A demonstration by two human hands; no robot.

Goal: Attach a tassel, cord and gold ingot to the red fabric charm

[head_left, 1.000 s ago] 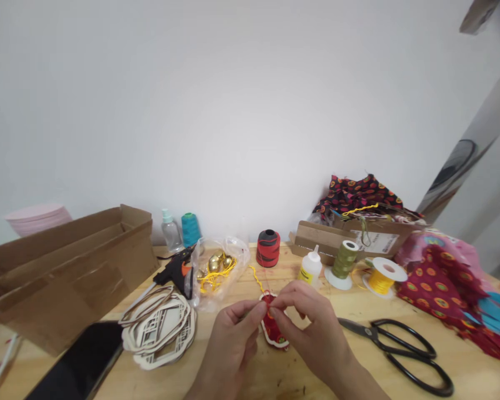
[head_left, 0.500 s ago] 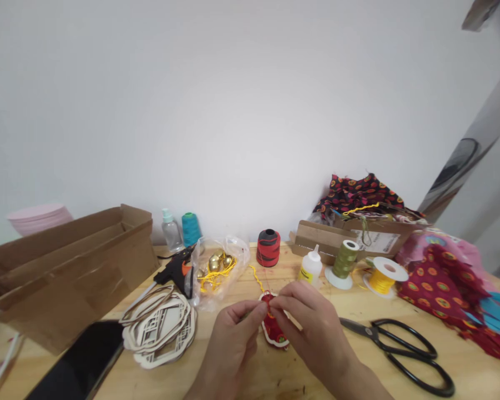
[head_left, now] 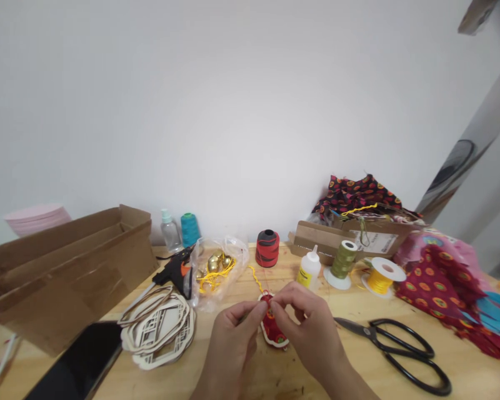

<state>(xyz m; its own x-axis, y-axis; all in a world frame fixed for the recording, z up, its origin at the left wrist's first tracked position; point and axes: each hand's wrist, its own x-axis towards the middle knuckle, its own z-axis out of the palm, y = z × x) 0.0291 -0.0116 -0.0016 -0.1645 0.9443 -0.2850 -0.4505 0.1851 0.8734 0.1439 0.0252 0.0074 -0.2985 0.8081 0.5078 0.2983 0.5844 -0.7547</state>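
Note:
My left hand [head_left: 232, 340] and my right hand [head_left: 309, 328] meet over the wooden table [head_left: 275, 378], both pinching the top of a small red fabric ornament [head_left: 272, 329] with a white edge. A yellow cord [head_left: 256, 278] runs from the ornament's top toward the back of the table. The fingers of both hands are closed on the ornament's upper end; its lower part rests on the table between my hands.
Black scissors [head_left: 400, 347] lie to the right. Wooden cut-out rings [head_left: 160, 329] and a dark phone [head_left: 77, 364] lie left, beside a cardboard box [head_left: 62, 272]. Behind are a glue gun [head_left: 175, 270], a bag of gold bells [head_left: 216, 265], thread spools [head_left: 268, 247], a glue bottle [head_left: 309, 268] and patterned fabric [head_left: 441, 280].
Almost nothing differs; my hands stay pinched on the ornament, with only slight shifts of the fingers and of the view.

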